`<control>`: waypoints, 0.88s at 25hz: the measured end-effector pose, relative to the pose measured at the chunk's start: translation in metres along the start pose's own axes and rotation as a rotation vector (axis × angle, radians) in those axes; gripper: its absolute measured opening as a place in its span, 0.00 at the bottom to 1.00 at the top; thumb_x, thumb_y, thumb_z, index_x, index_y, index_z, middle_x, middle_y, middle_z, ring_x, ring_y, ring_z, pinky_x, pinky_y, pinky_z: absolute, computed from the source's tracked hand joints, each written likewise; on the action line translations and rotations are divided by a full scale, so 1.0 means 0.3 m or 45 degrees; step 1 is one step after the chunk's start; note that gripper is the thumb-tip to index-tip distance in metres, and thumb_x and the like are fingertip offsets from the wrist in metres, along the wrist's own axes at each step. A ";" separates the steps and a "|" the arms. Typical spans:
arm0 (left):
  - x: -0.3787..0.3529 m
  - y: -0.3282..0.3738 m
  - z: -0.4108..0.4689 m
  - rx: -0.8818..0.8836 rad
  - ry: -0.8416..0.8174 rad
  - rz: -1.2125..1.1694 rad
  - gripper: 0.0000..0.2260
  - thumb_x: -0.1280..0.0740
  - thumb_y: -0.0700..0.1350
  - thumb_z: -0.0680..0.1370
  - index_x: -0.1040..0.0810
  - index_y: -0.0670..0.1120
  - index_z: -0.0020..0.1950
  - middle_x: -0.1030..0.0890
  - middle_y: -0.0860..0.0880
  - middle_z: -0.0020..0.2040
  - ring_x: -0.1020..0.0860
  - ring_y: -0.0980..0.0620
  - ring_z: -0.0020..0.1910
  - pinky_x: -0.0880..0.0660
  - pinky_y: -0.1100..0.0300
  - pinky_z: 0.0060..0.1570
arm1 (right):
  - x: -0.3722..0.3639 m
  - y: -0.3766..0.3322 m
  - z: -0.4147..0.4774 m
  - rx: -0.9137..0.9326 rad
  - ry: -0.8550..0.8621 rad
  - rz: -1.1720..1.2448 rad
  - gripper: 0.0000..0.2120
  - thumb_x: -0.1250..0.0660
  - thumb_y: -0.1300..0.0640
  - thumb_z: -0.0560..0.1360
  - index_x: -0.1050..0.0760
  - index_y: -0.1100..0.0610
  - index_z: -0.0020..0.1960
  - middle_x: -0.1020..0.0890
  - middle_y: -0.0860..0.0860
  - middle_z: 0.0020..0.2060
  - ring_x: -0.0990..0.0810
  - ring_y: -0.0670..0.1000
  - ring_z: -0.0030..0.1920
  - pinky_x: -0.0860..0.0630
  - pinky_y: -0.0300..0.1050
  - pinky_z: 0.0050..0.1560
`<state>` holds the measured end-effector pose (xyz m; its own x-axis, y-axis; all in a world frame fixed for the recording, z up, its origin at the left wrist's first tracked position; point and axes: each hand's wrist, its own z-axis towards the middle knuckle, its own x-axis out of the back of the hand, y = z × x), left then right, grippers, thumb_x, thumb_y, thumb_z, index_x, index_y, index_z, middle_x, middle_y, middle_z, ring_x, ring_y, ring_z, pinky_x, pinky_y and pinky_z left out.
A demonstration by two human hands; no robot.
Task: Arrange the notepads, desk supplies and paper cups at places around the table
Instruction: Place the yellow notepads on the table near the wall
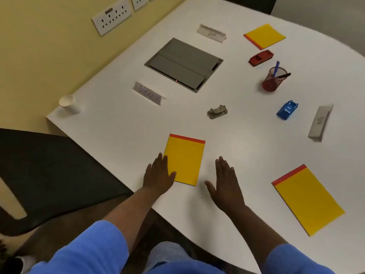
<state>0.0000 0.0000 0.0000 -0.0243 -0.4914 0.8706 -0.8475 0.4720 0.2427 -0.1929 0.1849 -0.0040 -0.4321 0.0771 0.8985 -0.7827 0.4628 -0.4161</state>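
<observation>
A yellow notepad with a red top strip (185, 157) lies near the table's front edge. My left hand (158, 175) rests flat at its lower left corner, fingers apart, touching it. My right hand (227, 184) lies flat on the table just right of the pad, holding nothing. A second yellow notepad (308, 200) lies at the right, a third (264, 36) at the far side. A paper cup (67, 102) stands at the table's left corner. A red mesh pen holder (273, 80), a red stapler (260, 57), a blue stapler (287, 110) and a metal hole punch (217, 111) sit mid-table.
The white table (246, 139) has a grey flip-up socket box (183, 64) set in it. Three folded name cards stand on it: one (149, 93), one (211, 33), one (321, 122). A dark chair (49, 175) stands left of the table. Wall sockets (111, 17) sit on the yellow wall.
</observation>
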 end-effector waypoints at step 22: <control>-0.066 -0.103 0.325 0.557 -0.103 -1.007 0.21 0.30 0.45 0.81 0.25 0.37 0.72 0.23 0.38 0.71 0.25 0.40 0.71 0.30 0.52 0.71 | -0.208 -0.120 0.291 -0.730 -0.184 0.653 0.28 0.30 0.55 0.79 0.34 0.62 0.75 0.23 0.58 0.66 0.23 0.59 0.64 0.26 0.52 0.62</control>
<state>-0.0250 -0.0762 -0.0663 0.6272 -0.6118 0.4821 -0.7580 -0.3370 0.5585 -0.1769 0.0864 -0.0571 -0.7621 0.3071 0.5700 -0.1327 0.7876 -0.6017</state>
